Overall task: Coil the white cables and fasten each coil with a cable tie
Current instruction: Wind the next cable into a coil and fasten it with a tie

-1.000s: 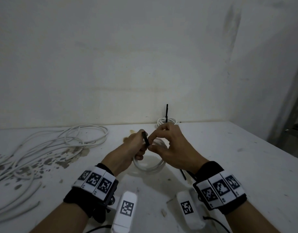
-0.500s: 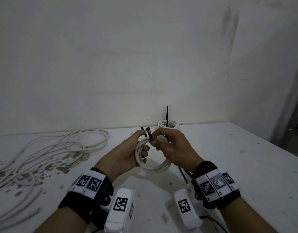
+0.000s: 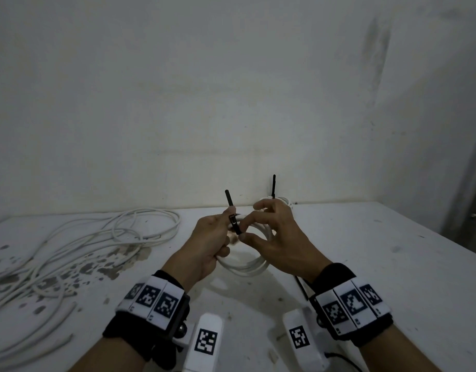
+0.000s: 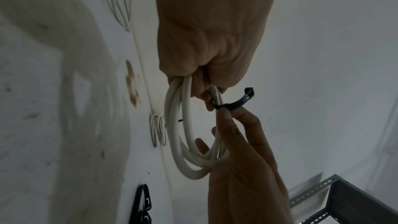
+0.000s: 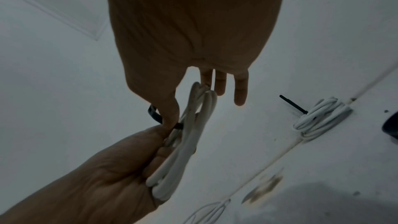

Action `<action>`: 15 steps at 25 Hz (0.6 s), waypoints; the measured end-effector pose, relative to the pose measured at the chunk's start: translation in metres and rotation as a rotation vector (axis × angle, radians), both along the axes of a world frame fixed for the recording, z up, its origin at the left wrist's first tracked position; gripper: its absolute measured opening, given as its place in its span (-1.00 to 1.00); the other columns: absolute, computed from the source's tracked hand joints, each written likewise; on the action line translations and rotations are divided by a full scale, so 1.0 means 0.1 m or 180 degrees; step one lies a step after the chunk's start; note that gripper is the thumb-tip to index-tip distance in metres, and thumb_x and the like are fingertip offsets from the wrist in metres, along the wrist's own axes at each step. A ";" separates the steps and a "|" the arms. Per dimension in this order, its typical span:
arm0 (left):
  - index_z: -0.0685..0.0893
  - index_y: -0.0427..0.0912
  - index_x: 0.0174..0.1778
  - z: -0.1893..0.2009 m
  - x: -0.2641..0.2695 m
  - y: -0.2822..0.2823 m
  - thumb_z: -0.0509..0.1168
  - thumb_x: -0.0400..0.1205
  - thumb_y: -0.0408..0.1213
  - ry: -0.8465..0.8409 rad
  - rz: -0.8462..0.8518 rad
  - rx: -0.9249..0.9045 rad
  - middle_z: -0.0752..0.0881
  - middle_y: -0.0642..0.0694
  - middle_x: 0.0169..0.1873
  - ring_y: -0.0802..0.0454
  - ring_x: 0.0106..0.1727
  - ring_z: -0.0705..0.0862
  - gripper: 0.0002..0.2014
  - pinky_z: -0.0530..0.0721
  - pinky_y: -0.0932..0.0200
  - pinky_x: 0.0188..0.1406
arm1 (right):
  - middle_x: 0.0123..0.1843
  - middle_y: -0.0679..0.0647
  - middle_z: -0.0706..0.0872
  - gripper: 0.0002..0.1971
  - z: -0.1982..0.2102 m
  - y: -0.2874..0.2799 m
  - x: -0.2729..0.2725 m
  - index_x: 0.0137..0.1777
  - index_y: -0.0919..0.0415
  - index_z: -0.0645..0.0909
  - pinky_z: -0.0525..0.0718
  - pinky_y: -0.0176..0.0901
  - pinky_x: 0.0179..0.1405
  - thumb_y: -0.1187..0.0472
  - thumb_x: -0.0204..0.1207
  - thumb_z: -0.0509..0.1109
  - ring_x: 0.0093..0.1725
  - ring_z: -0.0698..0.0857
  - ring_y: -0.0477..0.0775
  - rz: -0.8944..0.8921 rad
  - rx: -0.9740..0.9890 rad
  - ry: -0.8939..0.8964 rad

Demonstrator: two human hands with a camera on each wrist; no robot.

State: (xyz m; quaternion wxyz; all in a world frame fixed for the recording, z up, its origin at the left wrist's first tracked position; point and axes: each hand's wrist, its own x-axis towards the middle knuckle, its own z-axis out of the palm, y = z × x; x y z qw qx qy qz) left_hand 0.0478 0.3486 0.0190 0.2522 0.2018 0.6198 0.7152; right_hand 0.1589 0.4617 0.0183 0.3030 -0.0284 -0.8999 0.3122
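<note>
My left hand [image 3: 215,242] grips a white cable coil [image 3: 247,267] above the table, its fingers curled round the strands [image 4: 185,142]. A black cable tie [image 3: 233,218] wraps the coil's top, with its tail pointing up. My right hand [image 3: 244,230] pinches the tie [image 4: 234,104] between thumb and forefinger, next to the left thumb. The other right fingers [image 5: 240,91] are spread straight. In the right wrist view the thumb covers most of the tie [image 5: 153,112]. A finished coil [image 3: 283,204] with an upright black tie tail lies by the wall behind the hands.
Loose white cables [image 3: 97,237] sprawl over the stained left part of the table [image 3: 365,264]. Spare black ties [image 4: 143,202] lie near my right wrist. A grey metal rack [image 4: 349,198] stands off the table's right side. The wall is close behind.
The tie's tail now stands well above the coil, where before only a short end showed. My right hand's outer fingers have spread, and both hands sit slightly lower.
</note>
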 end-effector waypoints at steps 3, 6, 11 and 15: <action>0.78 -0.24 -0.02 -0.04 0.00 0.02 0.28 0.72 -0.10 0.0021 0.0087 0.0078 0.64 -0.09 -0.46 0.08 -0.54 0.43 -0.72 0.30 0.27 -0.64 | 0.45 -0.10 0.37 -0.89 0.04 -0.07 0.03 -0.04 -0.18 0.72 0.25 -0.18 0.38 0.06 0.51 0.56 0.48 0.21 -0.09 0.0078 0.0469 -0.0156; 0.80 -0.27 -0.05 -0.03 -0.07 -0.03 0.32 0.70 -0.10 -0.0014 0.0124 0.0287 0.68 -0.18 -0.40 -0.04 -0.43 0.54 -0.71 0.42 0.20 -0.52 | 0.34 -0.56 0.33 -0.90 0.06 -0.15 0.03 -0.01 -0.08 0.73 0.19 -0.35 0.32 0.10 0.52 0.55 0.43 0.20 -0.27 0.0283 0.0808 0.0015; 0.82 -0.15 -0.26 0.04 -0.02 -0.08 0.37 0.67 -0.11 0.0530 0.0158 0.0057 0.42 0.07 -0.68 0.11 -0.60 0.20 -0.74 0.17 0.22 -0.58 | 0.05 -0.16 0.74 -0.96 0.12 -0.20 -0.06 -0.10 -0.01 0.70 0.54 -0.17 0.21 0.15 0.55 0.51 0.20 0.63 -0.10 -0.0223 -0.0676 0.0546; 0.87 -0.19 -0.13 0.06 0.04 -0.07 0.34 0.68 -0.20 0.1031 0.0131 -0.0030 0.45 0.08 -0.68 0.19 -0.70 0.26 -0.77 0.23 0.29 -0.67 | -0.11 0.10 0.82 -0.95 0.27 -0.22 -0.05 -0.02 0.20 0.71 0.62 -0.47 -0.23 0.25 0.57 0.49 -0.19 0.73 -0.22 -0.0344 -0.1685 0.0423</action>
